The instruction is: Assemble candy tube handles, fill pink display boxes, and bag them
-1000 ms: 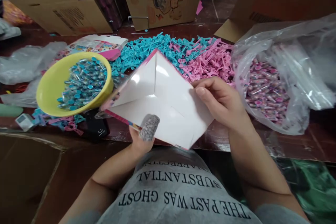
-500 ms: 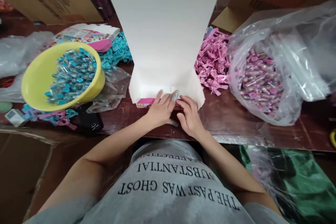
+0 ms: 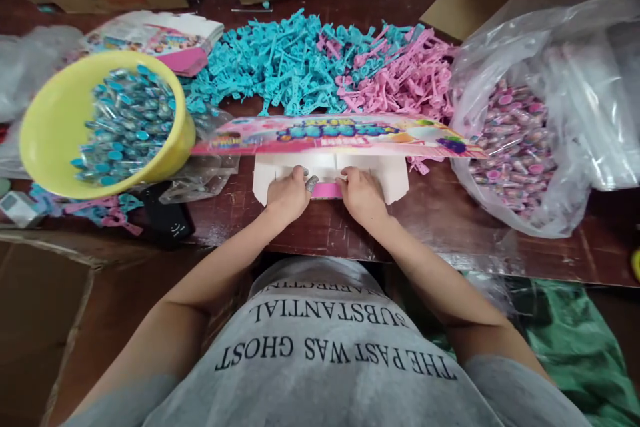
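Both hands are curled nearly closed at the front wall of a white-lined carton point(image 3: 334, 145), which sits midway along the bench point(image 3: 440, 230), near its front edge. On the left, beyond the left hand, a yellow bowl point(image 3: 43, 133) of blue-capped capsules point(image 3: 127, 123) stands towards the bench's left end; a black phone point(image 3: 169, 215) lies at the front edge. The left hand point(image 3: 289, 199) has hold of the wall's left part, its wrapped finger beside the pink strip point(image 3: 326, 191); some fingertips are hidden. The right hand point(image 3: 364, 197) grips the other part likewise, finger and thumb at the strip's end.

Judging by its shape, the carton is partly folded: the front wall appears raised, but the printed lid point(image 3: 340, 132) is not closed, and the base inside is mostly hidden. Blue pieces point(image 3: 280, 67) and pink pieces point(image 3: 410, 77) lie behind it. A clear bag point(image 3: 580, 180) of pink-capped capsules point(image 3: 520, 147) rests towards the bench's right end.
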### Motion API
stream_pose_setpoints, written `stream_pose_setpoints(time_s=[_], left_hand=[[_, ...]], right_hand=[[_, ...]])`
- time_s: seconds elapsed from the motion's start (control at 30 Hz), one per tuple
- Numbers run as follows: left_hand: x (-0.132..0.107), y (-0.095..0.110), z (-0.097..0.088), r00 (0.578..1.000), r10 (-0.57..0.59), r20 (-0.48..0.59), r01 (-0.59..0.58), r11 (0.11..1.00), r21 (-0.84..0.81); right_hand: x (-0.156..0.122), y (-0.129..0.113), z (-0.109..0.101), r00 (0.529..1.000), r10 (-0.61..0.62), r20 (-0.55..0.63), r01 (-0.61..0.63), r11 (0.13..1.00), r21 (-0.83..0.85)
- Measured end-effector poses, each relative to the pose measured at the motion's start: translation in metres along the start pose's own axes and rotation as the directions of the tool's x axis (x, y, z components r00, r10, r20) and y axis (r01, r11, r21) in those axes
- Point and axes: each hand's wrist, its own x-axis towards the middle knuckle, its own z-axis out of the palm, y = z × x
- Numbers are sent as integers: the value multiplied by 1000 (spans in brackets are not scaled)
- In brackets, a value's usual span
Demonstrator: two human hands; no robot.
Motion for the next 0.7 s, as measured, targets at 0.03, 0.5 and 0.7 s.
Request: stream_pose_setpoints(time_s=[0.03,0.5,0.7], left_hand=[[0,-2,1,997,41,-58,-40,999,16],[-1,-5,25,971,221,-94,-220,975,27],[7,0,21,971,235,-45,-232,970,69]], right_hand=[[-3,2,1,999,-27,-16,27,1000,-14],[-18,17,11,981,-166,102,165,986,18],[-7,14,3,992,-38,123,55,989,-137]])
